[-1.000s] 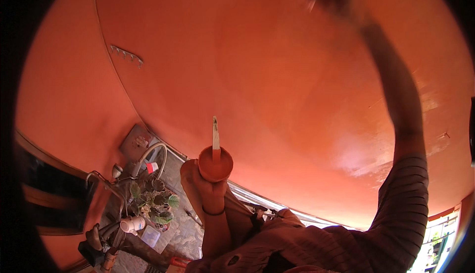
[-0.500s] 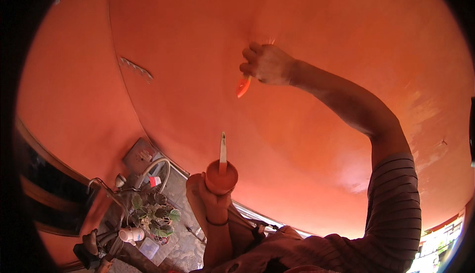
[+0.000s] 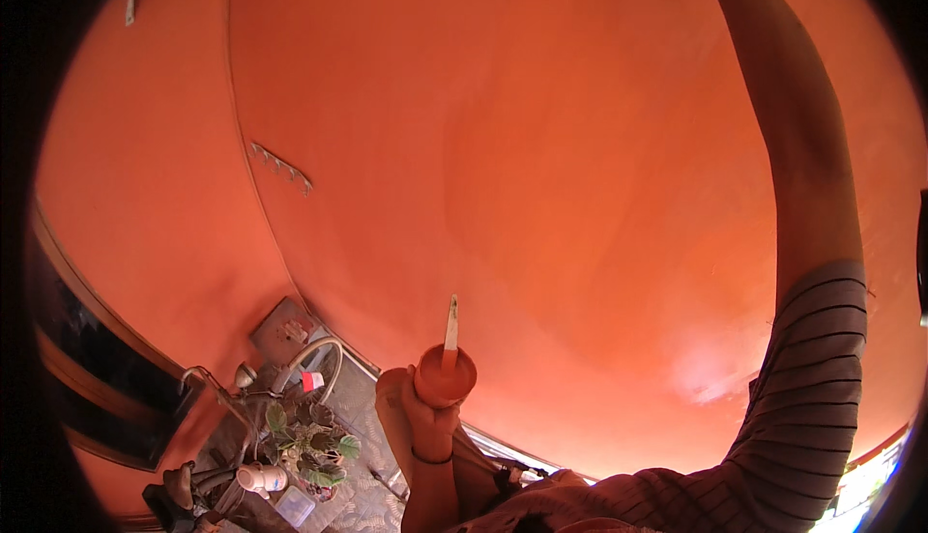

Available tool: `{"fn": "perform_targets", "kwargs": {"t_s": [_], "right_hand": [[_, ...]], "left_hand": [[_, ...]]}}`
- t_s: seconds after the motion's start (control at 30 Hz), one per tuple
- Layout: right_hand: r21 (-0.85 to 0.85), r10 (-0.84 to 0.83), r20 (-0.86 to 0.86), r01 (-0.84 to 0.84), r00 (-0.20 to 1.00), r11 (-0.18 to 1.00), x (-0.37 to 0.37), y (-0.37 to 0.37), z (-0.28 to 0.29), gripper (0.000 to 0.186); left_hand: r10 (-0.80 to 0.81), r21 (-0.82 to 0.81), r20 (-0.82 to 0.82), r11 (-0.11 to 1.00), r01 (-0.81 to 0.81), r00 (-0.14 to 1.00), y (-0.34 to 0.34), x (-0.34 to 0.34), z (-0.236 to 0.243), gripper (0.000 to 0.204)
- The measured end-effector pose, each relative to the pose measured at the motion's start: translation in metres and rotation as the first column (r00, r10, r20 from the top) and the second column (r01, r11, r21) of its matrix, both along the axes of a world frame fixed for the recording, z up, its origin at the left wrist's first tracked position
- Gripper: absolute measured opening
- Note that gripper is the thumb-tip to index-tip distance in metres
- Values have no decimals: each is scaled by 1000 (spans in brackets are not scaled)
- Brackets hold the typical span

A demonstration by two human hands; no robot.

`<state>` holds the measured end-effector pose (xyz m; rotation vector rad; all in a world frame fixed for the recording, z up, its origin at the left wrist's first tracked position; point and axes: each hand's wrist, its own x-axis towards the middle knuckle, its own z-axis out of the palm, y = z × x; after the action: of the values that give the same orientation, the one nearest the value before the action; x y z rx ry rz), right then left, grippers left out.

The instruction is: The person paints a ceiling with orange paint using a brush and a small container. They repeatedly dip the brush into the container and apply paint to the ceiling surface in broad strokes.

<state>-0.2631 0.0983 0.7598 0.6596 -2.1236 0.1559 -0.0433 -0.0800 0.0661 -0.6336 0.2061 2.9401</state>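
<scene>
In my left hand [image 3: 432, 424] is a small round cup [image 3: 443, 400], its inside coated orange like the wall. My fingers are wrapped around the cup's side. A flat wooden stick [image 3: 451, 318] stands in it, its pale upper end poking above the rim. My right arm [image 3: 797, 98] stretches up along the right side and leaves the picture at the top. The right hand is beyond the upper edge, so what it holds is hidden. In front of me rises a broad orange wall [image 3: 580, 175], with darker and paler patches.
A rail of hooks [image 3: 281, 168] is fixed near the wall's corner. At lower left stand a leafy plant [image 3: 314, 444], a grey box [image 3: 286, 328], a curved pale tube [image 3: 333, 347], a pinkish jar [image 3: 261, 478] and a clear tub [image 3: 295, 507]. A dark glass panel [image 3: 97, 340] is at far left.
My right hand, earlier gripping an orange-handled brush against the wall, has gone up and out of the picture. The cup in my left hand appears slightly lower as the view has shifted.
</scene>
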Motion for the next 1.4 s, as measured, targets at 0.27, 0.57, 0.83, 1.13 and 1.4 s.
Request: {"fn": "perform_targets", "kwargs": {"t_s": [0.27,0.57,0.83,1.13,1.4], "right_hand": [[-30,-141,-341,139,929,990,34,-24,67,22],[797,-77,-211,217,975,564,-39,-53,-114,14],[135,-27,194,0,981,991,-28,-40,-76,15],[817,54,-377,304,925,491,9,-27,-142,20],[109,33,175,-53,984,993,28,-4,-73,15]], "left_hand": [[-13,60,-119,998,21,993,1,-2,-20,48],[-55,90,-138,994,68,989,-2,-2,-23,51],[-8,78,-65,997,13,998,8,-1,-21,43],[-34,20,-66,999,36,997,2,2,2,43],[-49,28,-24,998,50,999,2,-2,-10,43]]}}
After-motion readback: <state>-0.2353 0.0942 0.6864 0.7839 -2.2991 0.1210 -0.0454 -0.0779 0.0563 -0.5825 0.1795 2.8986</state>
